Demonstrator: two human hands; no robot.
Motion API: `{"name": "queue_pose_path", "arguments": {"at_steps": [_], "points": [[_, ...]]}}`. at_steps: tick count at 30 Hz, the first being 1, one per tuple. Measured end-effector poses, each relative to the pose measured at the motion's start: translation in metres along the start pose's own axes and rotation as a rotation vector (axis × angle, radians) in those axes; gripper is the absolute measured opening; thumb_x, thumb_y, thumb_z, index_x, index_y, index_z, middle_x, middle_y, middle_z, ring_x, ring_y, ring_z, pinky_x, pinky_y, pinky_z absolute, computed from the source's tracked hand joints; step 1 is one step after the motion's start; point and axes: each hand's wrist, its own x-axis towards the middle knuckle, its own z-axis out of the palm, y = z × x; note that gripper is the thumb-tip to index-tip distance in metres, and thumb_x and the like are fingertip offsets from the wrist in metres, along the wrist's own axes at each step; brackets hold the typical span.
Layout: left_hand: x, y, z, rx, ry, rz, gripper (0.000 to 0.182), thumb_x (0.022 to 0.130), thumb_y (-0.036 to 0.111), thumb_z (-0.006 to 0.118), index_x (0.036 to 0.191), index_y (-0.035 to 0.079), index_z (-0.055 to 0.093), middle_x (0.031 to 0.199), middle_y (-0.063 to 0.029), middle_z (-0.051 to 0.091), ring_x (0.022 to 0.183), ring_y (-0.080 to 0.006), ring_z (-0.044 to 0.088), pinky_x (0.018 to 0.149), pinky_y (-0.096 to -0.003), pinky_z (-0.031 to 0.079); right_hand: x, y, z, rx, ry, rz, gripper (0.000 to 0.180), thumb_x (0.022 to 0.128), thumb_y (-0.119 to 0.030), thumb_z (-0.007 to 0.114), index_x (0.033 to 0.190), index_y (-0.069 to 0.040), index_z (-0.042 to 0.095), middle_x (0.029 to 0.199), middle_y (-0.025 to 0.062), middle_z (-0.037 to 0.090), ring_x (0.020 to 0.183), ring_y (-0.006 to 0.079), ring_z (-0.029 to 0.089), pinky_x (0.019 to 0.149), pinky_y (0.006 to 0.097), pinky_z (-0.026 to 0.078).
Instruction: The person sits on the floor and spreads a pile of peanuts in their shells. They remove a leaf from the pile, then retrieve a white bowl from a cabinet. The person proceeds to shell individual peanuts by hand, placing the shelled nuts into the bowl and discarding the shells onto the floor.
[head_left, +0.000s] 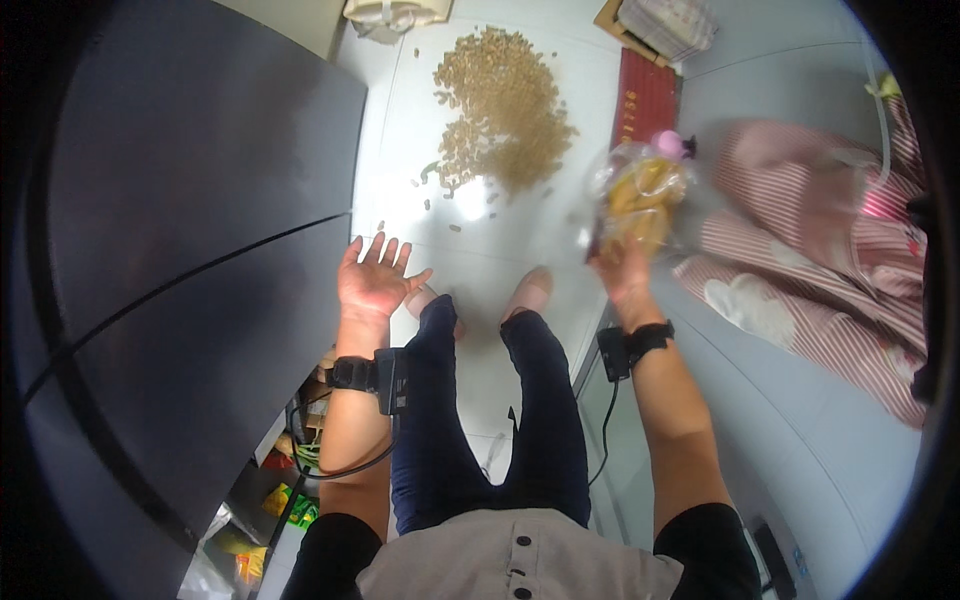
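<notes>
My left hand (373, 280) is raised palm up with its fingers apart and nothing in it, beside the dark cabinet. My right hand (624, 271) is at the near end of a clear plastic bag (646, 196) with yellow contents, perhaps bananas; its fingers are blurred and partly behind the plastic, so its grip is unclear. Farther forward, a wide pile of what look like unshelled peanuts (506, 112) lies on the pale tiled floor, with a few loose ones nearer my feet. A pink round item (670, 144) sits at the bag's far end.
A large dark cabinet (210, 165) fills the left side. Striped pink cloth (817, 247) hangs at the right. A red box or mat (646, 97) lies beyond the bag, below a cardboard box (637, 34). Food packets (292, 506) lie on a low shelf at lower left.
</notes>
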Motion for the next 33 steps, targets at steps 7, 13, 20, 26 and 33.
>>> {"name": "queue_pose_path", "arguments": {"at_steps": [7, 13, 20, 26, 33], "points": [[0.174, -0.014, -0.059, 0.055, 0.003, 0.022, 0.076, 0.093, 0.048, 0.044, 0.154, 0.015, 0.013, 0.161, -0.0077, 0.007, 0.148, -0.0252, 0.006, 0.114, -0.0623, -0.001, 0.183, 0.055, -0.021, -0.18, 0.076, 0.082, 0.074, 0.094, -0.043, 0.054, 0.152, -0.012, 0.019, 0.16, 0.0126, 0.01, 0.145, 0.0379, 0.011, 0.114, 0.0589, 0.015], [0.295, -0.02, -0.125, 0.164, 0.16, 0.122, 0.077, 0.095, 0.049, 0.039, 0.155, 0.013, 0.007, 0.162, -0.0097, 0.001, 0.149, -0.0271, 0.0, 0.115, -0.0547, -0.008, 0.301, 0.112, -0.039, -0.442, 0.202, -0.045, 0.08, 0.09, -0.044, 0.059, 0.152, -0.013, 0.019, 0.158, 0.0143, 0.017, 0.143, 0.0379, 0.017, 0.114, 0.0562, 0.015], [0.41, -0.027, -0.211, 0.28, 0.391, 0.265, 0.079, 0.096, 0.049, 0.041, 0.155, 0.01, 0.007, 0.162, -0.0107, 0.004, 0.149, -0.0272, 0.0, 0.118, -0.0464, -0.003, 0.416, 0.153, -0.084, -0.658, 0.167, -0.433, 0.071, 0.095, -0.043, 0.052, 0.149, -0.005, 0.027, 0.153, 0.014, 0.032, 0.141, 0.0279, 0.027, 0.115, 0.0409, 0.019], [0.469, -0.042, -0.257, 0.403, 0.639, 0.458, 0.074, 0.098, 0.048, 0.039, 0.154, 0.01, 0.008, 0.159, -0.0165, 0.009, 0.147, -0.0341, 0.009, 0.118, -0.0482, 0.011, 0.461, 0.189, -0.055, -0.804, 0.246, -0.787, 0.056, 0.098, -0.028, 0.05, 0.145, -0.004, 0.034, 0.146, 0.0152, 0.036, 0.131, 0.0291, 0.037, 0.111, 0.0387, 0.027], [0.534, -0.047, -0.263, 0.849, 0.861, 1.022, 0.067, 0.101, 0.045, 0.033, 0.154, 0.01, 0.01, 0.159, -0.0171, 0.002, 0.147, -0.0356, 0.006, 0.119, -0.0464, 0.011, 0.478, 0.201, 0.015, -0.689, -0.226, -0.957, 0.052, 0.096, -0.024, 0.052, 0.143, -0.005, 0.037, 0.153, 0.0173, 0.023, 0.139, 0.0309, 0.025, 0.116, 0.0394, 0.018]]}}
